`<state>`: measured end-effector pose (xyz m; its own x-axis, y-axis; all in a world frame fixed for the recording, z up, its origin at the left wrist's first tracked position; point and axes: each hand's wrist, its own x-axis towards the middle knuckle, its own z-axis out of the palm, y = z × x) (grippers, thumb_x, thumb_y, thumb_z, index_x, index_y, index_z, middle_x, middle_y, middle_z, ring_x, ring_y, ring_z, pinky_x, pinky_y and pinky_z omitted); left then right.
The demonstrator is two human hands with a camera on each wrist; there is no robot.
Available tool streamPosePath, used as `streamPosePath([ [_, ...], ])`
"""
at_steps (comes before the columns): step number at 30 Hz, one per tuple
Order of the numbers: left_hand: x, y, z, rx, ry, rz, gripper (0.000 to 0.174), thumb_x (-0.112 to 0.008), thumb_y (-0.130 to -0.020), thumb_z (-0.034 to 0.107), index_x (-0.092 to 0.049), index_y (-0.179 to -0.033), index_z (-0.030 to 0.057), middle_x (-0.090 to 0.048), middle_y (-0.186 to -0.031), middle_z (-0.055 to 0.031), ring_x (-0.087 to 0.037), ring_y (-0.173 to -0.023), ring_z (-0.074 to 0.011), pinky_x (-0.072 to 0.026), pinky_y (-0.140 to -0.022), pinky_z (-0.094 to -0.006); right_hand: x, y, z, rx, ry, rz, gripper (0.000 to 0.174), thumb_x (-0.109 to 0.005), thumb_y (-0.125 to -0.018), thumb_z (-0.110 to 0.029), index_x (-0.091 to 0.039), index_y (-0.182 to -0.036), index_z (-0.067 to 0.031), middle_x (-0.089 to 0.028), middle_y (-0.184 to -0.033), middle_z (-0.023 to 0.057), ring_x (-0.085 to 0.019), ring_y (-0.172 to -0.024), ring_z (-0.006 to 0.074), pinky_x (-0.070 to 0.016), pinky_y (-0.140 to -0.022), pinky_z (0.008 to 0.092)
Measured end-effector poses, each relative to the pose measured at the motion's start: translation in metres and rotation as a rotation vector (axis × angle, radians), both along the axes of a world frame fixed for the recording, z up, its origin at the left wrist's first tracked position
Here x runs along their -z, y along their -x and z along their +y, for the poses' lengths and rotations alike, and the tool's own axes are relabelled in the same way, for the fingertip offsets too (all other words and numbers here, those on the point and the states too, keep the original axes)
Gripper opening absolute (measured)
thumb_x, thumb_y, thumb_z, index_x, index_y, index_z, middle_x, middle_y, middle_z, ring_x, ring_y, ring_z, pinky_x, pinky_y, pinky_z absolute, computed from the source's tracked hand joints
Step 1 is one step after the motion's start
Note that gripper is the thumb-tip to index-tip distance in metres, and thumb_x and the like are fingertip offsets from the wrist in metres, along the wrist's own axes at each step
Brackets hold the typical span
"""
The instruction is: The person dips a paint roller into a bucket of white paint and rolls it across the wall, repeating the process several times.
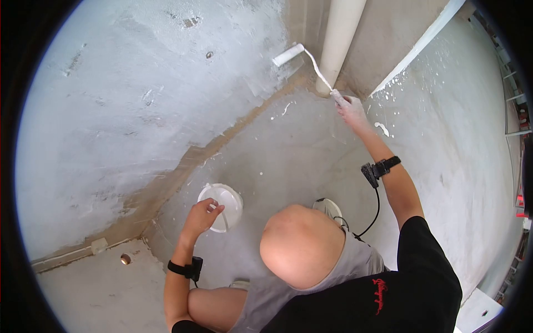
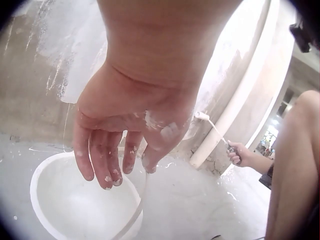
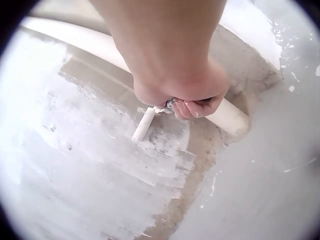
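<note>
In the head view, my right hand (image 1: pixel 352 112) grips the handle of a paint roller (image 1: pixel 288 55), whose white sleeve lies against the lower wall beside a pipe. The right wrist view shows the curled fingers of that hand (image 3: pixel 192 106) and the roller sleeve (image 3: pixel 144 124) on the wall. My left hand (image 1: pixel 203 216) is over a white bucket (image 1: pixel 235 198) on the floor. From the left wrist view, the bucket's pale handle (image 2: pixel 135 215) rises to the thumb of the left hand (image 2: pixel 131 125), seemingly pinched there; the fingers partly hide the contact.
A thick pale pipe (image 1: pixel 340 41) stands in the corner behind the roller. White splashes mark the floor (image 1: pixel 272 152), and a brown unpainted strip runs along the wall's base. The person's bent knee (image 1: pixel 302 247) and a shoe (image 1: pixel 328 209) are beside the bucket.
</note>
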<state>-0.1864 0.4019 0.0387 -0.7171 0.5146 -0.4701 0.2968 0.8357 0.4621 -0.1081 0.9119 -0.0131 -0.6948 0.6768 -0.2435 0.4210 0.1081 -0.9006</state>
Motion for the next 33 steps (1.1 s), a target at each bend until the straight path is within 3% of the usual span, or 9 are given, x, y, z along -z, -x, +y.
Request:
streamPosePath([
  [7,-0.005,-0.001,0.003,0.0,0.014,-0.005,0.036,-0.067,-0.085,0.036,-0.065,-0.095,0.0014,-0.067,-0.07,-0.0131,-0.067,-0.063,-0.0218,-0.0511,-0.061,-0.0341,-0.118,0.028,-0.009,0.006,0.352,0.359,0.043,-0.056,-0.093,-0.05,-0.053,-0.079,-0.0086,-0.039,-0.057,-0.0055,-0.03,-0.043,0.0029,-0.0219,-0.04,0.0201],
  [8,-0.011,-0.002,0.004,-0.012,0.046,-0.027,0.037,-0.066,-0.085,0.038,-0.067,-0.095,0.0024,-0.068,-0.076,-0.016,-0.067,-0.071,-0.0284,-0.0517,-0.067,-0.0369,-0.137,0.034,-0.009,-0.007,0.415,0.426,0.042,-0.055,-0.094,-0.048,-0.052,-0.08,-0.0083,-0.038,-0.057,-0.0056,-0.029,-0.043,0.0033,-0.0218,-0.039,0.02],
  [9,-0.015,-0.002,0.005,-0.022,0.078,-0.048,0.038,-0.065,-0.084,0.04,-0.068,-0.095,0.0034,-0.069,-0.082,-0.019,-0.067,-0.079,-0.0351,-0.0524,-0.073,-0.0396,-0.155,0.039,-0.007,-0.013,0.394,0.443,0.042,-0.055,-0.094,-0.048,-0.052,-0.08,-0.0083,-0.038,-0.057,-0.0056,-0.029,-0.043,0.0033,-0.0218,-0.039,0.02],
  [15,-0.015,-0.004,-0.001,-0.044,0.058,-0.054,0.04,-0.066,-0.083,0.041,-0.069,-0.098,0.0043,-0.069,-0.083,-0.018,-0.068,-0.081,-0.0346,-0.0527,-0.074,-0.0396,-0.234,0.056,0.009,-0.063,0.323,0.663,0.044,-0.054,-0.095,-0.048,-0.051,-0.078,-0.0079,-0.039,-0.056,-0.005,-0.029,-0.041,0.0042,-0.0225,-0.038,0.0208],
  [20,-0.009,-0.003,-0.008,-0.053,0.055,-0.061,0.04,-0.066,-0.083,0.041,-0.069,-0.099,0.004,-0.07,-0.083,-0.0178,-0.068,-0.08,-0.0339,-0.0529,-0.075,-0.0391,-0.215,0.061,0.007,0.003,0.199,0.542,0.05,-0.055,-0.09,-0.057,-0.05,-0.077,-0.0091,-0.039,-0.055,-0.005,-0.032,-0.04,0.0048,-0.0246,-0.035,0.0214],
  [23,-0.008,-0.002,-0.01,-0.031,0.008,-0.041,0.036,-0.068,-0.084,0.035,-0.067,-0.097,0.0013,-0.069,-0.073,-0.0124,-0.068,-0.066,-0.0222,-0.052,-0.063,-0.034,-0.171,0.049,-0.004,-0.04,0.25,0.481,0.052,-0.054,-0.09,-0.059,-0.051,-0.076,-0.0096,-0.039,-0.054,-0.0053,-0.034,-0.04,0.0052,-0.0259,-0.036,0.0217],
  [28,-0.001,-0.001,-0.017,0.014,-0.024,-0.001,0.036,-0.068,-0.084,0.035,-0.067,-0.096,0.0011,-0.069,-0.072,-0.0124,-0.068,-0.065,-0.0221,-0.0515,-0.063,-0.0338,-0.082,0.036,-0.009,-0.074,0.075,0.437,0.05,-0.053,-0.092,-0.057,-0.053,-0.077,-0.0094,-0.039,-0.054,-0.0057,-0.035,-0.04,0.006,-0.0273,-0.036,0.0225],
  [30,0.001,-0.002,-0.02,0.014,-0.037,0.008,0.036,-0.068,-0.084,0.035,-0.067,-0.096,0.001,-0.068,-0.071,-0.0125,-0.067,-0.065,-0.0221,-0.0514,-0.062,-0.0338,-0.077,0.032,-0.002,-0.028,-0.176,0.394,0.047,-0.052,-0.093,-0.054,-0.054,-0.08,-0.0096,-0.04,-0.054,-0.0058,-0.036,-0.039,0.0066,-0.0282,-0.036,0.0229],
  [33,0.005,-0.001,-0.025,0.014,-0.047,0.009,0.035,-0.067,-0.085,0.034,-0.067,-0.096,0.0009,-0.068,-0.071,-0.0128,-0.068,-0.064,-0.0221,-0.0514,-0.062,-0.0337,-0.108,0.042,0.012,-0.049,-0.157,0.436,0.045,-0.052,-0.094,-0.052,-0.054,-0.079,-0.0103,-0.04,-0.054,-0.006,-0.037,-0.039,0.0062,-0.028,-0.036,0.023],
])
